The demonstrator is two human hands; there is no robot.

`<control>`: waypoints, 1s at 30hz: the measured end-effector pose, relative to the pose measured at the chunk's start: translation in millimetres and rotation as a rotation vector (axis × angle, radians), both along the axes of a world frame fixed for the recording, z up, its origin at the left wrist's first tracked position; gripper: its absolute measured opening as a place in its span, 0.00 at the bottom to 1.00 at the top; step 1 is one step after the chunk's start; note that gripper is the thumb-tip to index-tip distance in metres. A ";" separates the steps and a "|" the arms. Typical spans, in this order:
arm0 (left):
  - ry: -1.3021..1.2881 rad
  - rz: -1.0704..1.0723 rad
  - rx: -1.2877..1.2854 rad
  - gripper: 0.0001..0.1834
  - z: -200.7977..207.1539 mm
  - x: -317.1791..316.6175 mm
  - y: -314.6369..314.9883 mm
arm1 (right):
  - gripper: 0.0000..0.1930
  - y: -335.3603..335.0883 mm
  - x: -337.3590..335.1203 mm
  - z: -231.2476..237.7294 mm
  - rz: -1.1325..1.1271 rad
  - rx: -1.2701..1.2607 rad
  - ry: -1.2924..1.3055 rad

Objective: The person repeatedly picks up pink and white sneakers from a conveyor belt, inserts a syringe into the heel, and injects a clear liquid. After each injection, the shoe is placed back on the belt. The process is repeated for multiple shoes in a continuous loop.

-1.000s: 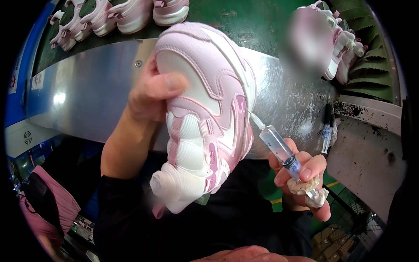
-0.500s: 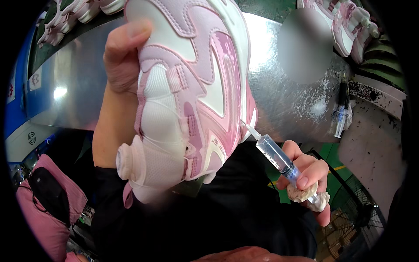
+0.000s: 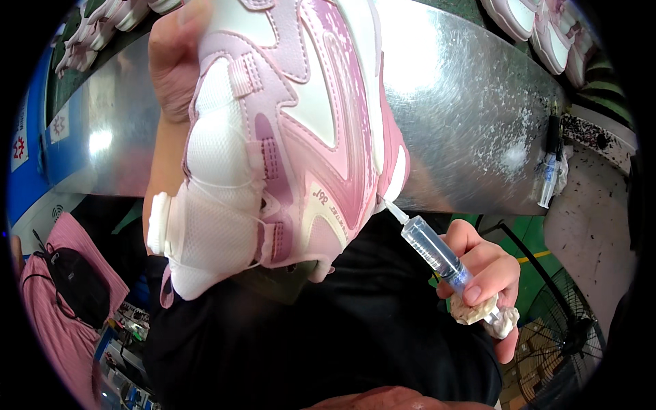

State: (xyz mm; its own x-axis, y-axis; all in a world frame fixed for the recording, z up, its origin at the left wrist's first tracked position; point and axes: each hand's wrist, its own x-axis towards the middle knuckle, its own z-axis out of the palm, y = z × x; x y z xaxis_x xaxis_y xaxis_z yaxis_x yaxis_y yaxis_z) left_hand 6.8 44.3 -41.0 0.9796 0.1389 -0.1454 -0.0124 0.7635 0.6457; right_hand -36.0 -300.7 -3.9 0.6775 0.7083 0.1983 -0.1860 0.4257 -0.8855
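A pink and white sneaker (image 3: pixel 273 137) is held up by my left hand (image 3: pixel 174 61), whose fingers grip its upper left side; the part of the hand behind the shoe is hidden. The sneaker is tilted on its side, its sole facing right. In my right hand (image 3: pixel 482 270) is a clear syringe (image 3: pixel 434 247) with a white tapered tip, holding clear liquid. Lumpy off-white wrapping (image 3: pixel 475 311) covers its rear end near my fingers. The tip touches, or nearly touches, the seam between the pink upper and the sole.
A metal tabletop (image 3: pixel 465 82) with white residue spreads beyond the shoe. A second syringe (image 3: pixel 547 179) and a black pen-like tool (image 3: pixel 552 133) lie at its right. More sneakers (image 3: pixel 550 41) stand at far right and far left. A black fan (image 3: pixel 570 328) is at lower right.
The sneaker has shifted left and up a little with my left hand, turning slightly. The syringe keeps close to the seam, its tip slightly lower in view.
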 end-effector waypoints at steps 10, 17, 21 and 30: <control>0.014 0.021 -0.001 0.13 1.9 -3.9 4.4 | 0.39 -3.7 -1.4 -1.1 0.002 -0.008 -0.010; 0.020 0.011 -0.006 0.14 4.1 -3.6 0.0 | 0.39 -3.9 -2.7 -2.7 -0.014 0.001 0.001; 0.025 -0.008 -0.030 0.15 1.5 -0.7 -4.0 | 0.40 -3.4 -4.1 -1.3 -0.033 -0.024 0.002; 0.067 -0.043 -0.024 0.16 9.4 -2.8 -13.1 | 0.41 -3.9 -8.0 -14.3 -0.033 -0.021 -0.121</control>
State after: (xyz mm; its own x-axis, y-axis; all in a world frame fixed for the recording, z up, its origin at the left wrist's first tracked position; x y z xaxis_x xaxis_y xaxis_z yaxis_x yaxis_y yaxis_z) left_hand 4.0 31.2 -31.6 0.9725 0.0924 -0.2138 0.0635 0.7780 0.6251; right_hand -44.0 -304.5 -18.2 0.6727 0.6907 0.2653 -0.0637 0.4113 -0.9093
